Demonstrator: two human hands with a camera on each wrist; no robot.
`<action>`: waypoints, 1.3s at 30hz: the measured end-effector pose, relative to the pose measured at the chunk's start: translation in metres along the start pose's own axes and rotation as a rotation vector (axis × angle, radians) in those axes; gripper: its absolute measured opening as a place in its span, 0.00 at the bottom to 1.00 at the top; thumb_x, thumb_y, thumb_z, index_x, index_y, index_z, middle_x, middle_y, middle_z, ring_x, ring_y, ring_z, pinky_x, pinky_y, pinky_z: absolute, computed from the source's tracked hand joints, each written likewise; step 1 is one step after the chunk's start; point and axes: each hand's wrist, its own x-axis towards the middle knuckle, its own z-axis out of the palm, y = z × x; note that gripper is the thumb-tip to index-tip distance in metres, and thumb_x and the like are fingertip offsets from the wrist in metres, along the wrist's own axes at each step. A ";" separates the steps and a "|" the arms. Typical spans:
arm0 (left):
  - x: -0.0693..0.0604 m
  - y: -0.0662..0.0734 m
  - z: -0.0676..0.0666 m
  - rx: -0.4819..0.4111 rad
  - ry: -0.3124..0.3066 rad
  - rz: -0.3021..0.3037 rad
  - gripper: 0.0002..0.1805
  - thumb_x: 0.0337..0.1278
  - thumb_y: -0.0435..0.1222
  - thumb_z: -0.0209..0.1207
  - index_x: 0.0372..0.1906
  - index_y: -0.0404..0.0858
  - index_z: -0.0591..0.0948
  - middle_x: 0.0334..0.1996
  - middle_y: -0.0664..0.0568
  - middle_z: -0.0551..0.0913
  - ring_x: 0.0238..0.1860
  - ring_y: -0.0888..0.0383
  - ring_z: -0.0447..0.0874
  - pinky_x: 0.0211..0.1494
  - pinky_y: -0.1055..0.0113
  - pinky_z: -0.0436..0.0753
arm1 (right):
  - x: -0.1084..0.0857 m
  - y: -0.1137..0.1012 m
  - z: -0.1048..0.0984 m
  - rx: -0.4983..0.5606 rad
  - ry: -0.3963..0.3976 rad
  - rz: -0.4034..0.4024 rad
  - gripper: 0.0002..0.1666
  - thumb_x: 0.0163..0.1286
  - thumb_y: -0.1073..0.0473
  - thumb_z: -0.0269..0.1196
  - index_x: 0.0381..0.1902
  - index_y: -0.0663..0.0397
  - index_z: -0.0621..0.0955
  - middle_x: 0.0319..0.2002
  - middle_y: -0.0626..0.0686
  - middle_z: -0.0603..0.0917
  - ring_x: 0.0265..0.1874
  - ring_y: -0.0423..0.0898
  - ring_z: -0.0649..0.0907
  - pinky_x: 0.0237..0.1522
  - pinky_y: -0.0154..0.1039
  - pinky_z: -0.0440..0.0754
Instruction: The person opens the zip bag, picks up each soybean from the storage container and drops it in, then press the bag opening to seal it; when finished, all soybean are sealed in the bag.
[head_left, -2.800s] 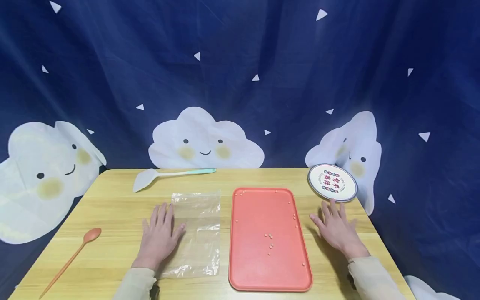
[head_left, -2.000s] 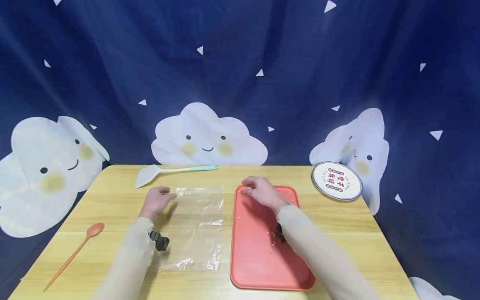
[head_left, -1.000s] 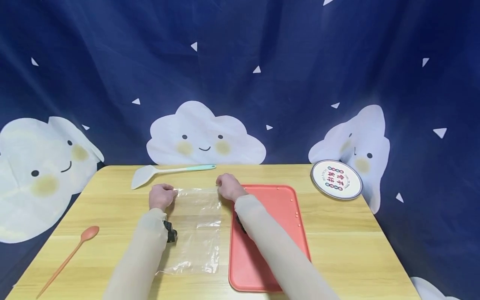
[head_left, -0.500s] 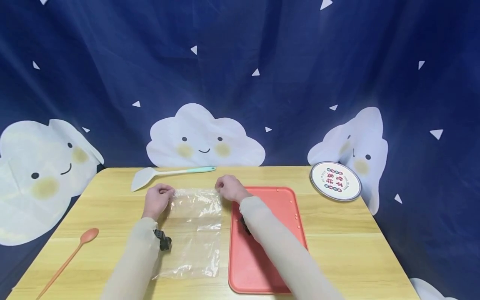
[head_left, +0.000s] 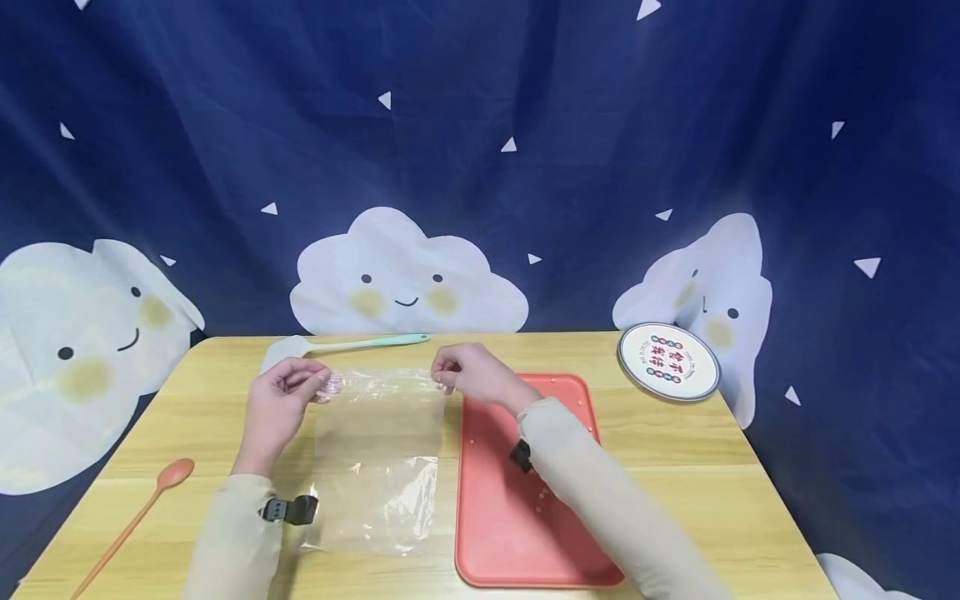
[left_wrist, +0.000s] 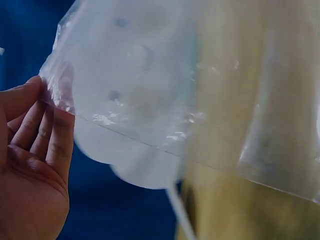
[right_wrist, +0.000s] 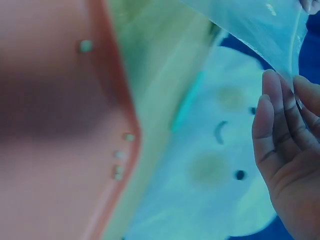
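Plastic bag (head_left: 378, 450), clear: your left hand (head_left: 279, 402) pinches its far left corner, your right hand (head_left: 482, 375) its far right. Red tray (head_left: 498, 529) just beside bag.

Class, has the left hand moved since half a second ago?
Yes: leftward in the head view; the left hand now partly covers the unmoved spatula.
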 end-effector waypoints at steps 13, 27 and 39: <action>-0.035 0.069 -0.012 0.049 -0.110 0.200 0.08 0.53 0.20 0.66 0.40 0.25 0.84 0.33 0.53 0.89 0.31 0.63 0.88 0.33 0.72 0.85 | -0.062 -0.042 -0.040 0.125 0.001 -0.073 0.03 0.71 0.63 0.62 0.37 0.55 0.83 0.28 0.51 0.84 0.29 0.47 0.83 0.35 0.42 0.84; -0.047 0.102 0.030 -0.029 -0.216 0.319 0.10 0.51 0.18 0.65 0.36 0.33 0.86 0.30 0.47 0.88 0.27 0.58 0.86 0.28 0.72 0.83 | -0.085 -0.066 -0.068 -0.088 -0.105 -0.199 0.05 0.72 0.57 0.63 0.39 0.45 0.86 0.31 0.38 0.84 0.30 0.36 0.82 0.38 0.36 0.82; -0.055 0.093 0.056 -0.158 -0.236 0.396 0.11 0.54 0.16 0.62 0.38 0.31 0.84 0.30 0.42 0.87 0.28 0.54 0.88 0.30 0.65 0.86 | -0.084 -0.066 -0.069 -0.170 -0.157 -0.257 0.05 0.67 0.64 0.66 0.39 0.50 0.87 0.31 0.38 0.83 0.28 0.35 0.80 0.34 0.34 0.81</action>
